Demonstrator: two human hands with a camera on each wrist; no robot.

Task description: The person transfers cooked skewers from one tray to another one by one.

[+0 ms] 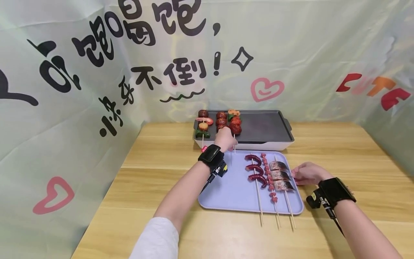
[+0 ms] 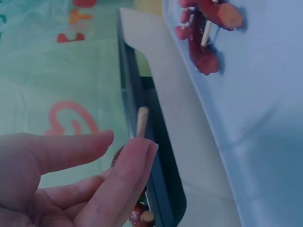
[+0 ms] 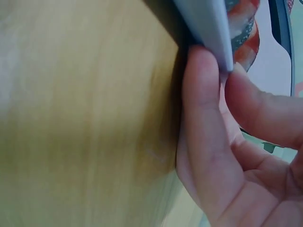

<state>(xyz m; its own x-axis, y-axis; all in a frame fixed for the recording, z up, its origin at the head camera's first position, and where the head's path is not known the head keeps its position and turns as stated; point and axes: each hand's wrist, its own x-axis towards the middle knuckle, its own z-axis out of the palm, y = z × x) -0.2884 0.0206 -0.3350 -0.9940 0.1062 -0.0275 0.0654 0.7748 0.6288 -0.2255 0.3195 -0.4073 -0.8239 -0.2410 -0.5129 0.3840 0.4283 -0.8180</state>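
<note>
My left hand (image 1: 225, 139) is at the front edge of the black electric griddle (image 1: 262, 124), beside a meatball skewer (image 1: 221, 116) lying on it. In the left wrist view a stick end (image 2: 142, 117) pokes out past the fingertips, and the thumb stands apart from the fingers. My right hand (image 1: 308, 172) pinches the right rim of the lavender tray (image 1: 226, 198) between thumb and fingers. On the tray lie an octopus tentacle skewer (image 1: 254, 168), a skewer of small red pieces (image 1: 269, 176) and a fish-piece skewer (image 1: 280, 175).
Also on the griddle are a mixed skewer with shrimp (image 1: 204, 121) at the left and a skewer with red pieces and a flower-shaped slice (image 1: 235, 122). The wooden table (image 1: 145, 201) lies around the tray. A printed cloth (image 1: 310, 54) hangs behind.
</note>
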